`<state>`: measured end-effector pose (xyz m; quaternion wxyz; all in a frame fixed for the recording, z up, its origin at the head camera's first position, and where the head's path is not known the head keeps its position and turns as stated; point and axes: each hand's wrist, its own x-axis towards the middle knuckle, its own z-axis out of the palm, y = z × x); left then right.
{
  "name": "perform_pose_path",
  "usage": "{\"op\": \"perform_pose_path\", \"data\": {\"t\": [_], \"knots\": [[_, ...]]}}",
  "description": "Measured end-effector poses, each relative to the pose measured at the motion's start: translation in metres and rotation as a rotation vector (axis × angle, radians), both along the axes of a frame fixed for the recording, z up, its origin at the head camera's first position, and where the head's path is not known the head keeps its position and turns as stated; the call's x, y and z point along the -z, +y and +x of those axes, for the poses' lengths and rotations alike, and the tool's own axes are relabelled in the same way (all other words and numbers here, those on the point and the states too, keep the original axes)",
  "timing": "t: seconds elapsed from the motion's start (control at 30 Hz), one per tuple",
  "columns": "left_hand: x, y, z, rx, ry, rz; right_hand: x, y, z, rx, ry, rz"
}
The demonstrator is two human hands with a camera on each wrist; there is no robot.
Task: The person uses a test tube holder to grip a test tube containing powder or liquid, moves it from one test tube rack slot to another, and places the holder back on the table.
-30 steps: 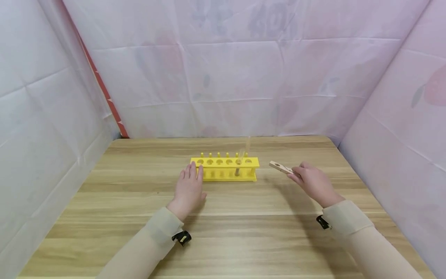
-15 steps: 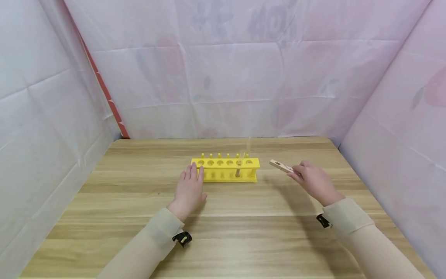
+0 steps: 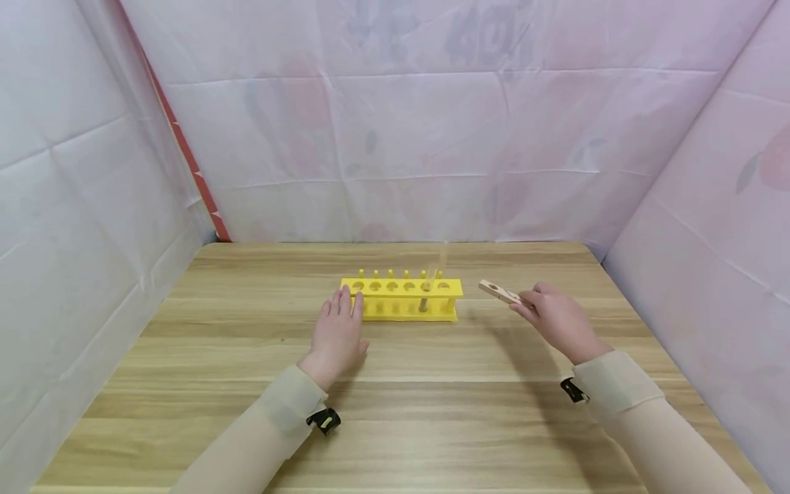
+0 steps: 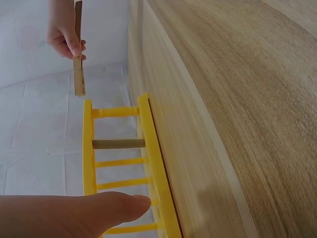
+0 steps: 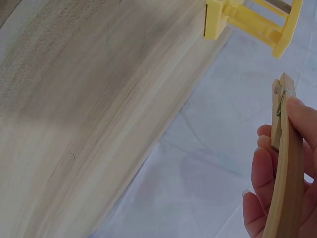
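Observation:
A yellow test tube rack (image 3: 395,318) with a row of round holes stands towards the back middle of the table. One clear test tube (image 3: 423,304) leans slightly in the second hole from the right, with dark greyish-brown contents at its lower end. My left hand (image 3: 336,336) touches the rack's left end with straight fingers; in the left wrist view its thumb (image 4: 124,206) lies along the rack's near side. My right hand (image 3: 558,322) pinches a wooden test tube holder (image 3: 496,291) by its rear part. The holder's front end points at the rack, apart from its right end.
The wood-grain table (image 3: 395,425) runs back to a pale patterned cloth (image 3: 407,137), which also hangs at both sides. A red strip (image 3: 179,137) shows at the back left corner. Short yellow pegs (image 3: 391,274) rise behind the rack's holes.
Both hands, the rack and the test tube holder have stayed in place. The head view has shifted only very slightly.

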<state>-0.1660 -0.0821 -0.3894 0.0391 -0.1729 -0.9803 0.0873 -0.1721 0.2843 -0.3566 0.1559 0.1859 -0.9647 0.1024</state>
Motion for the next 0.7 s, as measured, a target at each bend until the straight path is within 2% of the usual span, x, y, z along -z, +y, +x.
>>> {"op": "perform_pose_path", "data": {"t": [0.7], "knots": [[0.0003, 0.0003, 0.0009, 0.008, 0.019, -0.017, -0.0004, 0.0039, 0.0024, 0.017, -0.002, -0.012]]}}
